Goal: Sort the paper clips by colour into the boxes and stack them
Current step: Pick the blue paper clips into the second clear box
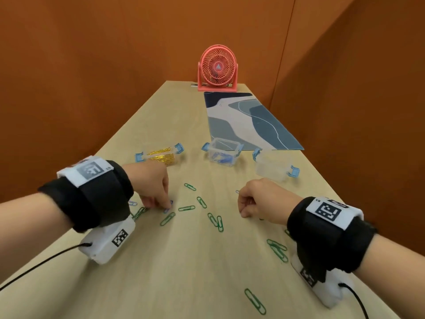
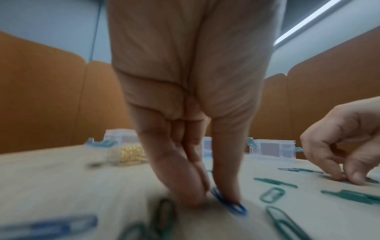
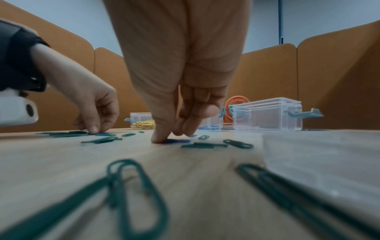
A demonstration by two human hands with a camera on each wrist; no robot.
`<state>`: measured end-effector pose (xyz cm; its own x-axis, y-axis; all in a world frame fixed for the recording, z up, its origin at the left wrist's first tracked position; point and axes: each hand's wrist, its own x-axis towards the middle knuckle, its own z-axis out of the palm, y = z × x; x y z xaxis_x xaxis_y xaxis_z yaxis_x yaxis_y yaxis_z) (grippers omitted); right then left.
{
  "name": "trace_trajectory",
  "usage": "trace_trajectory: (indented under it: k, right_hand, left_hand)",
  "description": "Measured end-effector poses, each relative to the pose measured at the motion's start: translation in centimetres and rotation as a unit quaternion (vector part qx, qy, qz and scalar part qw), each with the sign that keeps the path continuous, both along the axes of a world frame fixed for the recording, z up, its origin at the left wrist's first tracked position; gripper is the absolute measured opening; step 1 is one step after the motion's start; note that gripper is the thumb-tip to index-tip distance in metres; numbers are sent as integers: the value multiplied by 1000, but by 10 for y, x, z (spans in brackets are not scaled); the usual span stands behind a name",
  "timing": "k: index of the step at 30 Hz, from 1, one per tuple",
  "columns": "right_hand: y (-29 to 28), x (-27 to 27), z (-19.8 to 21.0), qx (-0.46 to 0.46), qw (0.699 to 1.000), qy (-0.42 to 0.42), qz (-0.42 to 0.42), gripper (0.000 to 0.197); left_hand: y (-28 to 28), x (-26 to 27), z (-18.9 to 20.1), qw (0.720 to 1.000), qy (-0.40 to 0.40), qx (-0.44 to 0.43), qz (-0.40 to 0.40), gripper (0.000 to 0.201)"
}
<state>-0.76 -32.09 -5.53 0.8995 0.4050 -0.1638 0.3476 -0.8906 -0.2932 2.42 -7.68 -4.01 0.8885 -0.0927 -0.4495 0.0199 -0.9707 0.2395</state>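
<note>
Several green paper clips (image 1: 167, 218) lie scattered over the wooden table (image 1: 184, 272). My left hand (image 1: 166, 204) pinches a blue paper clip (image 2: 228, 203) between thumb and fingers, low on the table. My right hand (image 1: 242, 212) has its fingers curled; its thumb and fingertips (image 3: 158, 138) close on another blue paper clip (image 3: 179, 141) lying flat. Three clear boxes with blue latches stand behind: one with gold clips (image 1: 161, 156), one with blue clips (image 1: 222, 153), one empty (image 1: 273, 169). Another blue clip (image 1: 132, 203) lies beside my left wrist.
A pink desk fan (image 1: 217, 70) stands at the table's far end, with a blue patterned mat (image 1: 248, 120) in front of it. Orange partition walls enclose the table. In the right wrist view a translucent plastic piece (image 3: 318, 162) lies near my right wrist.
</note>
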Motion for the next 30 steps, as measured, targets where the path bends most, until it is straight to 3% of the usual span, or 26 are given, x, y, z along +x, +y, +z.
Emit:
trace_trajectory:
  k: [4, 9, 12, 14, 17, 20, 22, 26, 28, 29, 30]
  right_hand:
    - [-6, -1, 1, -19, 999, -21, -34, 34]
    - [-8, 0, -1, -6, 999, -13, -45, 35]
    - [-8, 1, 0, 0, 998, -16, -61, 34]
    - [-8, 1, 2, -10, 997, -24, -78, 46]
    - [-7, 3, 2, -44, 995, -27, -82, 61]
    - [-3, 7, 1, -50, 997, -26, -55, 47]
    - [0, 8, 0, -11, 998, -21, -56, 34]
    - [7, 10, -2, 21, 998, -9, -66, 17]
    - [8, 10, -4, 2, 998, -5, -67, 15]
    - [9, 10, -5, -13, 998, -2, -66, 16]
    - [9, 10, -6, -30, 997, 4, -65, 17]
  left_hand:
    - [-6, -2, -7, 999, -2, -37, 28, 14]
    - [-8, -6, -7, 998, -10, -61, 28, 8]
    - [-3, -8, -6, 994, 4, -105, 28, 5]
    - [3, -7, -5, 985, 4, -167, 49, 6]
    - [12, -9, 4, 942, 16, -314, 118, 12]
    - [24, -9, 16, 867, 51, -450, 206, 14]
    - [35, -7, 20, 826, 72, -496, 257, 20]
    - [53, -10, 24, 792, 127, -530, 275, 14]
    - [58, -13, 23, 808, 143, -510, 259, 6]
    - [60, -13, 22, 845, 125, -462, 237, 6]
    - [62, -14, 20, 901, 88, -375, 201, 12]
